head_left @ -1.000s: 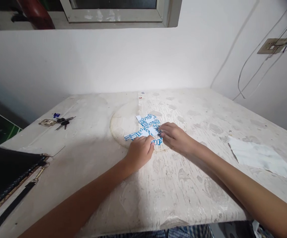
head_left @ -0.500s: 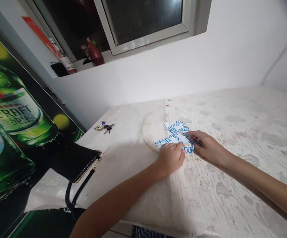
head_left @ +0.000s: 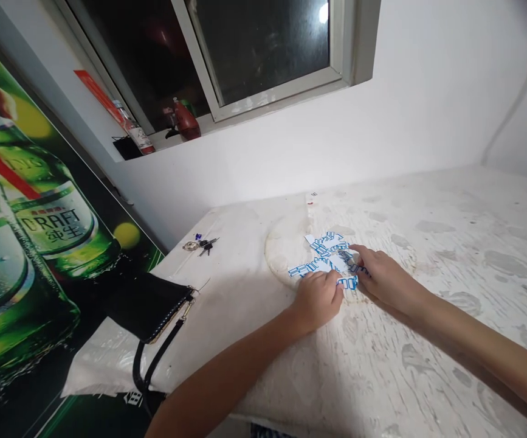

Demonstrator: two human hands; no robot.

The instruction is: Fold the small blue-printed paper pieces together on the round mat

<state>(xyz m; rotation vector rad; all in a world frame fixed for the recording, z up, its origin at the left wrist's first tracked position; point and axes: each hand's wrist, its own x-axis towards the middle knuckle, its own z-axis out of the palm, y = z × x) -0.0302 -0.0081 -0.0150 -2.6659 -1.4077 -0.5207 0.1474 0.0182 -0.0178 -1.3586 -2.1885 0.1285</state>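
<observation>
A flat white paper cutout [head_left: 324,264] with blue block-like outlines lies on the table, its edges jagged and its exact kind unclear. My left hand [head_left: 318,299] rests on its near side, fingers curled and the thumb against a blue-edged part at the front. From the right, my right hand [head_left: 384,277] grips the other side, forefinger on top and thumb lower down. Both hands hide portions of the cutout, so I cannot tell whether it is one sheet or several pieces.
On the table [head_left: 245,340], keys [head_left: 206,245] lie to the left. Nearer are a black bag [head_left: 154,304] with a strap and white plastic [head_left: 103,359]. A glass bottle [head_left: 138,134] and a red bottle [head_left: 185,120] stand on the windowsill. A beer poster [head_left: 58,225] fills the left.
The view has tilted up and turned slightly left, shifting everything down and right in the picture. A grey, shiny patch now shows near my right fingertips. Both hands stay at the cutout.
</observation>
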